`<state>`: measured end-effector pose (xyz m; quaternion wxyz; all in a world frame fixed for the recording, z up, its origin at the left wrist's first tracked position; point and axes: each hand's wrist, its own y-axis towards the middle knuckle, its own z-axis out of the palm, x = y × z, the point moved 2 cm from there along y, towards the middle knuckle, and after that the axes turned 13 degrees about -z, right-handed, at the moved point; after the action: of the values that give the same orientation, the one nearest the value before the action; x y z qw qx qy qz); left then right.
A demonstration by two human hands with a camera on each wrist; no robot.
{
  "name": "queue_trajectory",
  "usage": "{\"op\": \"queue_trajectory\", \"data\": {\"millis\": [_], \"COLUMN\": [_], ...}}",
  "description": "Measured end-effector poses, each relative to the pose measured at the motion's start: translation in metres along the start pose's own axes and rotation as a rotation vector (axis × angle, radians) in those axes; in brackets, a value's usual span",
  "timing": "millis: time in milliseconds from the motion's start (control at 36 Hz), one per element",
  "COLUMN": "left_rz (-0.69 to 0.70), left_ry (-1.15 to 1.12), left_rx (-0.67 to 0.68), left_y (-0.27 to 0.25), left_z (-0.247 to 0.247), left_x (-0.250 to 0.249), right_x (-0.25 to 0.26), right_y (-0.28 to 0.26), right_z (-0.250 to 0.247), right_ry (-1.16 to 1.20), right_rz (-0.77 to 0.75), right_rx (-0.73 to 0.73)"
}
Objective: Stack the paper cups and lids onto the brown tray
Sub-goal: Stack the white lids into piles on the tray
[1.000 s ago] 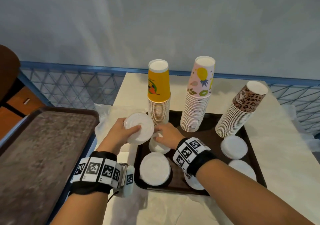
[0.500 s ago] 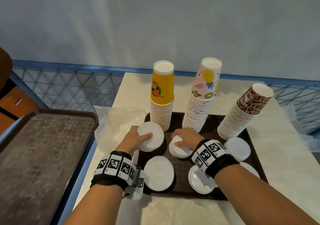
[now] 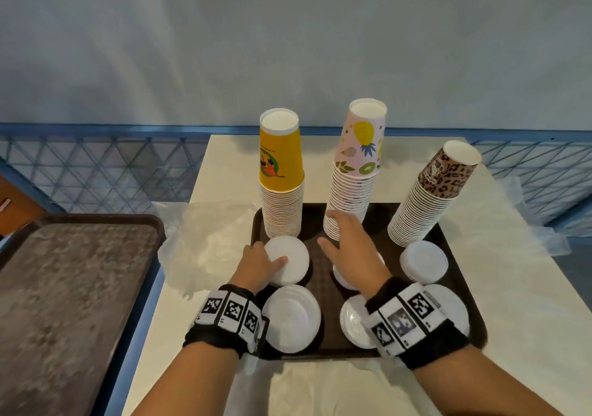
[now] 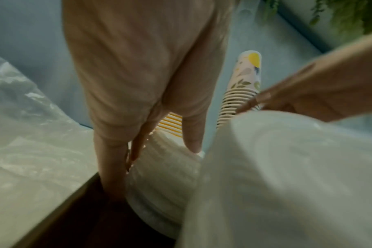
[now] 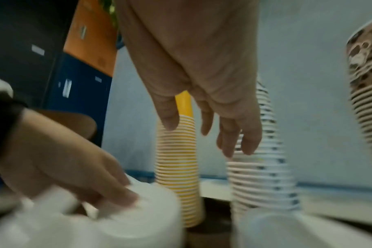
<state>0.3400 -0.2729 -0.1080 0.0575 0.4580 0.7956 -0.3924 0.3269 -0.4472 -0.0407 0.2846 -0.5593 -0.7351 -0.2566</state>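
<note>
A brown tray holds three upside-down cup stacks: yellow, pink fruit-print and leopard-print. Several white lid stacks lie in front of them. My left hand grips the back-left lid stack, thumb on top and fingers down its side. My right hand hovers open with spread fingers over the tray's middle, beside the pink stack's base, holding nothing. It partly hides another lid stack. More lids sit front-left, front-middle and right.
A second, worn brown tray sits to the left, beyond the table edge. Crumpled clear plastic wrap lies on the white table left of the tray. A blue mesh fence runs behind.
My left hand has carried its lid stack in from the tray's left edge and lowered it onto the tray. My right hand has let go of the middle lid stack and lifted, fingers spreading.
</note>
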Motion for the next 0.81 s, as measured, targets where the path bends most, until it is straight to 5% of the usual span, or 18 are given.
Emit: {"op": "queue_trajectory", "data": {"millis": [167, 389, 528, 806], "left_rz": [0.054, 0.12, 0.148, 0.152], "left_ry": [-0.067, -0.381, -0.393, -0.328], "left_rx": [-0.006, 0.277, 0.126, -0.115], "left_y": [-0.03, -0.071, -0.069, -0.066], "left_z": [-0.004, 0.003, 0.014, 0.021], "left_x": [0.006, 0.057, 0.07, 0.062], "right_x": [0.018, 0.0, -0.005, -0.01], "right_y": [-0.031, -0.055, -0.054, -0.06], "right_z": [0.05, 0.092, 0.1, 0.106], "right_ry": [0.278, 0.175, 0.105, 0.154], "right_rz": [0.306, 0.374, 0.336, 0.337], "right_rx": [0.13, 0.32, 0.327, 0.096]}}
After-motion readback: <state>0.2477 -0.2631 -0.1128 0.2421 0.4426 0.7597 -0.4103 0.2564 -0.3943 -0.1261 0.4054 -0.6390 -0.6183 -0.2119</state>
